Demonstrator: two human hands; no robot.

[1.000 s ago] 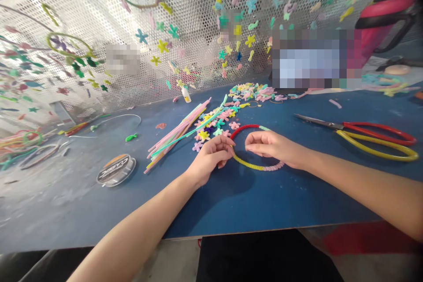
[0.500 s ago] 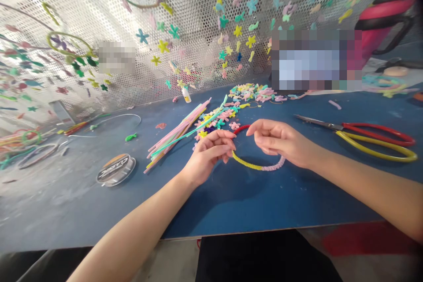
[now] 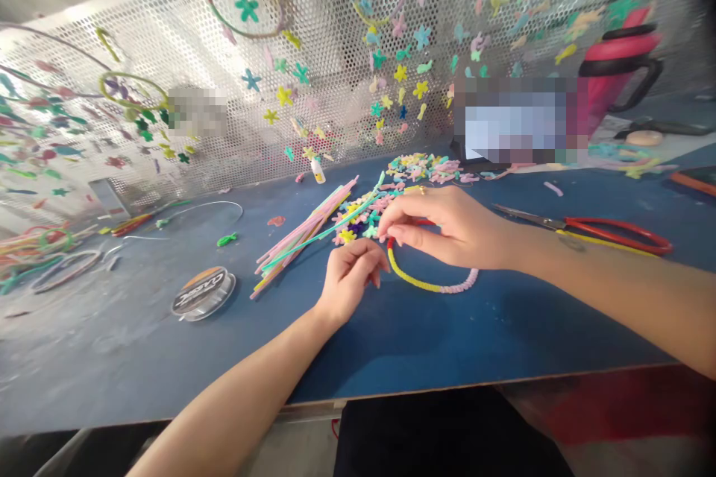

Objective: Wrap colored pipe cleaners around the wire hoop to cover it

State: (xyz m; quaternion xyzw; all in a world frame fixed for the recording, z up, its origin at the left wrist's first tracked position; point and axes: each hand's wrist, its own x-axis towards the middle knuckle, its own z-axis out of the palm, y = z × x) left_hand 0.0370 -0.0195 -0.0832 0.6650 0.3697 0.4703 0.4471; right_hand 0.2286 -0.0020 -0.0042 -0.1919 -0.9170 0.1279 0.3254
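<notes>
A hoop (image 3: 414, 284) wrapped in yellow, lilac and red fuzzy stem hangs just over the blue table. My right hand (image 3: 433, 223) reaches across its top, thumb and fingertips pinched on the red stretch at the hoop's left side. Beside that spot my left hand (image 3: 355, 272) is curled, its fingers closed next to the hoop's left edge; whether anything small is between them is hidden. Part of the red wrapping shows behind my right hand.
Left of the hands lie a bundle of fuzzy stems (image 3: 307, 231) and a line spool (image 3: 203, 294). Scissors (image 3: 609, 231) rest at right. Small flower pieces (image 3: 425, 166), a glue bottle (image 3: 318, 171) and a pink tumbler (image 3: 615, 78) stand or lie farther back.
My right hand has moved left over the hoop to its red left part. My left hand has shifted slightly down and off the hoop's edge, its fingers curling more. The view has shifted a little.
</notes>
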